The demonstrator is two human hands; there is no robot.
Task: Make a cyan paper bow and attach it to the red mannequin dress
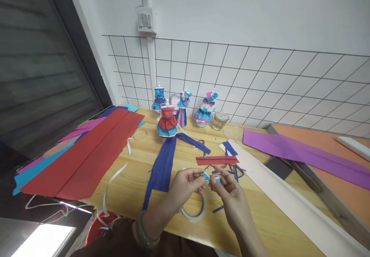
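Near the table's front edge, my left hand (pixel 189 182) and my right hand (pixel 228 189) meet, thumbs and forefingers pinched on a small blue-and-white paper piece (pixel 206 176). It looks gathered at the middle, which the fingertips partly hide. Below my left hand lies a roll of white tape (pixel 204 207). Just beyond the hands rests a red paper strip (pixel 216 160) with a dark blue line along it. Thin blue scraps (pixel 238 172) are scattered beside my right hand. A wide dark blue paper strip (pixel 164 164) lies left of my hands.
Small dress forms in paper dresses, one red (pixel 167 120), stand by the wall grid with a glass (pixel 220 121). Red sheets (pixel 95 153) cover the left. A white strip (pixel 277 189), a purple strip (pixel 289 149) and a phone (pixel 279 167) lie right. A red bin (pixel 96 226) stands below.
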